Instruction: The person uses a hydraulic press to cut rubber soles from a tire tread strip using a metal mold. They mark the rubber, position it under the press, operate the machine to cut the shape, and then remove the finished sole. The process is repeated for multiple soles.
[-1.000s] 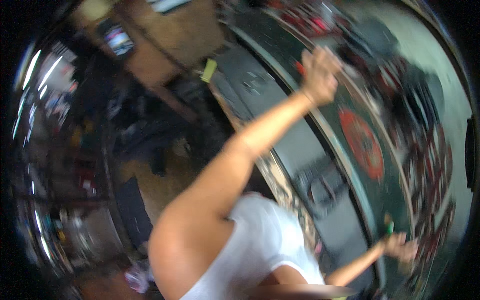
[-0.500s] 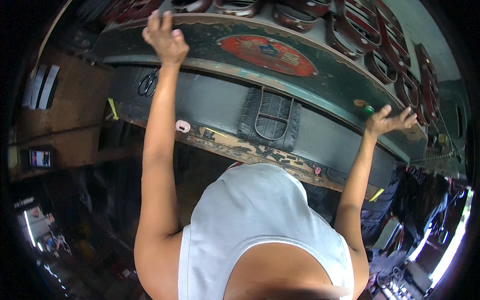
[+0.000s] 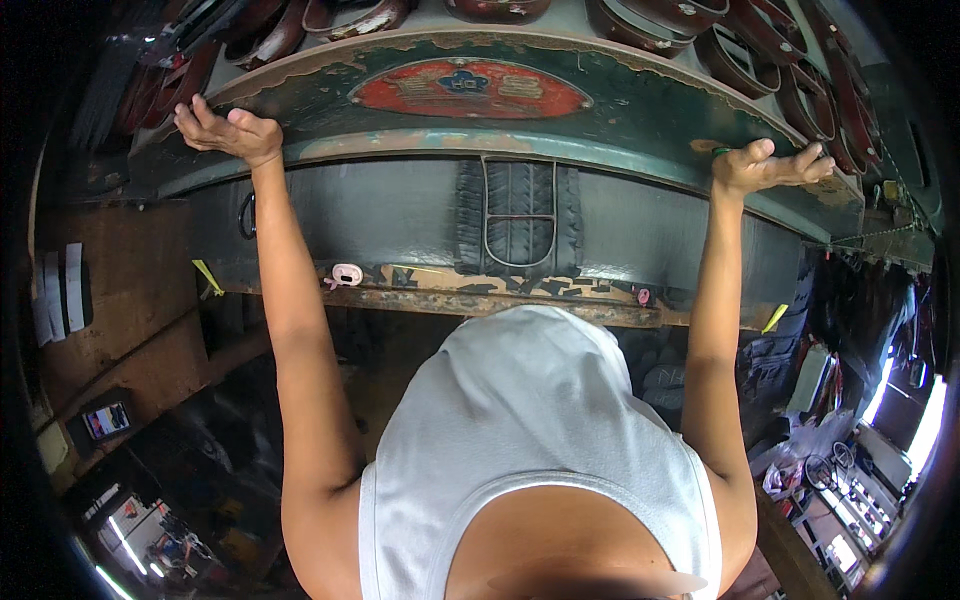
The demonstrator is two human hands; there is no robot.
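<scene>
A long green metal beam (image 3: pixel 660 140) with a red oval plate (image 3: pixel 470 89) runs across in front of me. My left hand (image 3: pixel 230 133) is at its left end, palm turned up, fingers apart, holding nothing. Near the right end is my right hand (image 3: pixel 770 170), likewise open and bare; a small green button shows partly behind it. Whether either hand touches the beam I cannot tell. Below the beam, on a dark work surface (image 3: pixel 380 215), lies a black ribbed rubber piece (image 3: pixel 470 220). On top of it rests a metal cutting die (image 3: pixel 520 217), rounded at its near end.
Several dark red cutting dies (image 3: pixel 740 62) stand along the beam's top. A black scissors handle (image 3: pixel 247 215) shows beside my left forearm. Along the worn front edge are a pink object (image 3: pixel 346 275) and yellow strips (image 3: pixel 207 276). A screen device (image 3: pixel 106 420) lies at left.
My view has levelled and turned. My left hand has moved outward to the beam's left end, its forearm now partly covering the scissors. My right hand stays near the green button, still open.
</scene>
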